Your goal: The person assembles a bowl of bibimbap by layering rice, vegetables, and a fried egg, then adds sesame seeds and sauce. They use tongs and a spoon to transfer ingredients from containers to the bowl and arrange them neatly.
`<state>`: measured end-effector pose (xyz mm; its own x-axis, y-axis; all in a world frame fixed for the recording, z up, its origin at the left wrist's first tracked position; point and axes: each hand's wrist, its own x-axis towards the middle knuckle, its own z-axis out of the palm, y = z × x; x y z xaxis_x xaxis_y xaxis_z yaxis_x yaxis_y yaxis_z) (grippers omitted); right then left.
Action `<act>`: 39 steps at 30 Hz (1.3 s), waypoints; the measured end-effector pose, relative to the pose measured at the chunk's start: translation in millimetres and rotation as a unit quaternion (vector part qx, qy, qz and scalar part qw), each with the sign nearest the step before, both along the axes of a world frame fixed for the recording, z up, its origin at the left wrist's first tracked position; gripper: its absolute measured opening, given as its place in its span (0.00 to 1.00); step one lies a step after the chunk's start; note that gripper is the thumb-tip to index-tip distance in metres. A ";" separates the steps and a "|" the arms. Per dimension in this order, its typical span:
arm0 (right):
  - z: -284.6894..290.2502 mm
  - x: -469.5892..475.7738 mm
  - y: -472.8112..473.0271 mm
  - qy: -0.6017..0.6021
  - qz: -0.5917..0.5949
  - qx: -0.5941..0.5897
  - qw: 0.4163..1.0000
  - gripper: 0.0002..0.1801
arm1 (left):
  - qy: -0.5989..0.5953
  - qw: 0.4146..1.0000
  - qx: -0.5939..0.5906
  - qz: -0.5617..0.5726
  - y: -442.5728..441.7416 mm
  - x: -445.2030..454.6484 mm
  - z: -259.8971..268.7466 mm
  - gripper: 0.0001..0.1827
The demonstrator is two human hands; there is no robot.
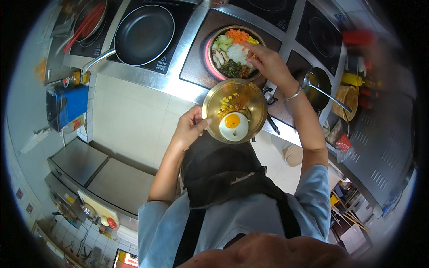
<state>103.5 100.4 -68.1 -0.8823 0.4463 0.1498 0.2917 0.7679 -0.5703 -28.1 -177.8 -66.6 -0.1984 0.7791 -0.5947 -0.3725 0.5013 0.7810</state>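
My left hand (191,126) grips the rim of a brass-coloured metal bowl (214,97). Inside it lie a fried egg (234,126), corn kernels (228,104) and some reddish sauce. Beyond this bowl, a round pot (210,57) stands on a hob whose ring glows red. It holds white rice (237,52) with shredded carrot (236,36), pale green slices (222,43), sliced mushrooms (219,57), dark greens (231,68) and yellow corn (252,40). Over the pot's right side is my right hand (264,62), fingertips bent down at the rice; whether they pinch any food cannot be seen.
A black frying pan (144,35) sits on the hob to the left, its handle towards me. Farther left is a pan with red tongs (85,25). A dark wok (316,90) with a metal ladle (330,97) stands right, near my forearm. Steel counter edging (171,80) runs before me.
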 end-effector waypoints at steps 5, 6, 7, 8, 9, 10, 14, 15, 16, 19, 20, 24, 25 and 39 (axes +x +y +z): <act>52.8 28.4 -13.0 -0.008 -0.003 -0.063 0.998 0.11 | 0.027 0.999 0.017 -0.012 14.9 -8.2 8.3 0.07; 58.5 35.5 -22.2 -0.018 0.021 -0.063 0.998 0.11 | 0.030 0.999 0.022 -0.015 17.9 -7.7 8.8 0.07; 64.2 43.3 -32.4 -0.030 0.044 -0.063 0.997 0.10 | 0.031 0.999 0.028 -0.018 20.8 -6.0 9.8 0.07; 68.9 50.5 -42.6 -0.041 0.067 -0.064 0.995 0.11 | 0.029 0.999 0.030 -0.015 22.9 -2.8 11.9 0.06; 70.3 55.6 -53.5 -0.051 0.063 -0.074 0.994 0.10 | 0.028 0.999 0.032 -0.008 24.5 1.6 14.3 0.06; 70.1 61.3 -65.5 -0.062 0.054 -0.083 0.993 0.10 | 0.025 0.999 0.036 -0.006 28.1 6.0 16.1 0.06; 65.6 84.8 -89.7 -0.093 -0.001 -0.033 0.995 0.09 | 0.010 0.999 0.050 0.007 32.1 28.4 19.2 0.05; 62.5 92.0 -92.4 -0.098 0.000 -0.026 0.995 0.09 | 0.010 0.999 0.050 0.008 32.3 35.7 21.4 0.05; 59.6 99.8 -94.5 -0.103 0.001 -0.020 0.994 0.10 | 0.009 0.999 0.050 0.009 32.4 42.9 23.3 0.05; 63.0 117.0 -101.5 -0.106 -0.006 -0.034 0.994 0.10 | 0.019 0.999 0.047 -0.005 31.7 62.8 21.8 0.05; 64.6 122.2 -103.4 -0.105 -0.010 -0.045 0.993 0.10 | 0.017 0.999 0.050 -0.007 30.9 69.8 20.1 0.05; 58.7 152.4 -109.9 -0.178 -0.041 -0.060 0.981 0.11 | 0.016 0.998 0.050 -0.024 30.6 95.9 16.9 0.05; 57.4 158.0 -112.8 -0.178 -0.048 -0.071 0.980 0.11 | 0.019 0.998 0.046 -0.028 31.1 101.7 16.6 0.05; 57.7 217.9 -125.9 -0.092 -0.019 -0.153 0.984 0.06 | 0.035 0.997 0.052 -0.052 36.8 142.6 9.0 0.04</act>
<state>321.4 -25.5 -10.4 -0.8640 0.4782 -0.1575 0.4365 0.5555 -0.7078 114.5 -141.0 -57.7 -0.1508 0.8548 -0.4965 -0.2653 0.4488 0.8533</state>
